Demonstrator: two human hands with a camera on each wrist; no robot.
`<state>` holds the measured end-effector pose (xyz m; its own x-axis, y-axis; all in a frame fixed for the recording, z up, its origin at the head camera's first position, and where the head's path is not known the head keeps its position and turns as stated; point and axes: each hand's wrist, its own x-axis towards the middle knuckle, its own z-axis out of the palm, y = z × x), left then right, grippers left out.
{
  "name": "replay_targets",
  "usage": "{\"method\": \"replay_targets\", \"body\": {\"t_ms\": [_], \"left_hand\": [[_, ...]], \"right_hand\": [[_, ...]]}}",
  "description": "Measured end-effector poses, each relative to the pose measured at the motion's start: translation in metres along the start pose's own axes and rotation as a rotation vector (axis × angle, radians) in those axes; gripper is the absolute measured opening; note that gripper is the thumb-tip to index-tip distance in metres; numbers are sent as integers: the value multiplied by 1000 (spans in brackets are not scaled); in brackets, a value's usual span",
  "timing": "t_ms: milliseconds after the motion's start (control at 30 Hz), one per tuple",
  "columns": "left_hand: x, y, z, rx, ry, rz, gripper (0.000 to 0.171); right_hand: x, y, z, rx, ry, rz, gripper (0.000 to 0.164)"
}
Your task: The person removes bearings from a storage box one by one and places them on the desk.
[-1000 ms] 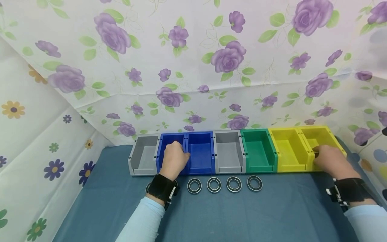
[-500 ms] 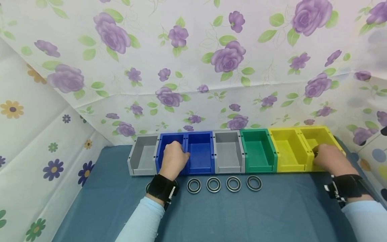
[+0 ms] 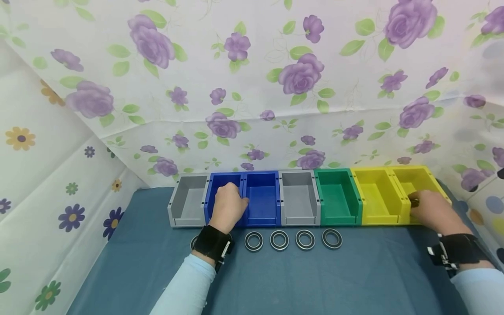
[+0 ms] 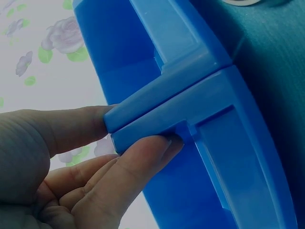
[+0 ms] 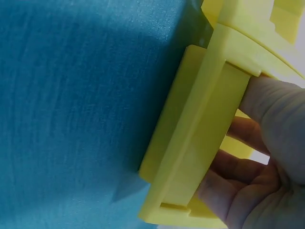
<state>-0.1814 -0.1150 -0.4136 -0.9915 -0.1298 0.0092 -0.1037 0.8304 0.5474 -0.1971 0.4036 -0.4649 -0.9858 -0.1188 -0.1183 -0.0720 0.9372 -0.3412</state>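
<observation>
My left hand [image 3: 228, 208] pinches the adjoining walls of two blue bins, the left blue bin [image 4: 178, 191] and the right blue bin [image 4: 176, 36]. Its thumb and fingers lie on opposite sides of these walls. My right hand [image 3: 431, 210] reaches over the low front of the rightmost yellow bin [image 5: 209, 138], fingers bent down inside it. A small dark patch shows between thumb and fingers in the head view; I cannot tell whether it is a held thing. The fingertips are hidden by the bin's front wall in the right wrist view.
Bins stand in a row against the flowered cloth: a grey bin [image 3: 190, 201] at left, another grey bin [image 3: 298, 199], a green bin [image 3: 338, 197] and a second yellow bin [image 3: 377, 197]. Several ring bearings [image 3: 253, 234] lie on the blue cloth before them, some partly behind my left wrist.
The head view has shifted slightly. Both hands stay at the same bins, the left on the blue walls and the right in the rightmost yellow bin.
</observation>
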Motion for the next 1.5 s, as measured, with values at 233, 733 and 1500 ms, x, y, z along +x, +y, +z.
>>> {"method": "replay_targets", "body": {"t_ms": [233,733,1500], "left_hand": [[1,0,1,1,3,10,37],[-1,3,0,-4,-10,-1,38],[0,3,2,3,-1,-12,41]], "right_hand": [[-9,4,2,70,56,-35,56],[-20,1,10,99,198,56,56],[-31,-23,1,182,484,178,60]]}}
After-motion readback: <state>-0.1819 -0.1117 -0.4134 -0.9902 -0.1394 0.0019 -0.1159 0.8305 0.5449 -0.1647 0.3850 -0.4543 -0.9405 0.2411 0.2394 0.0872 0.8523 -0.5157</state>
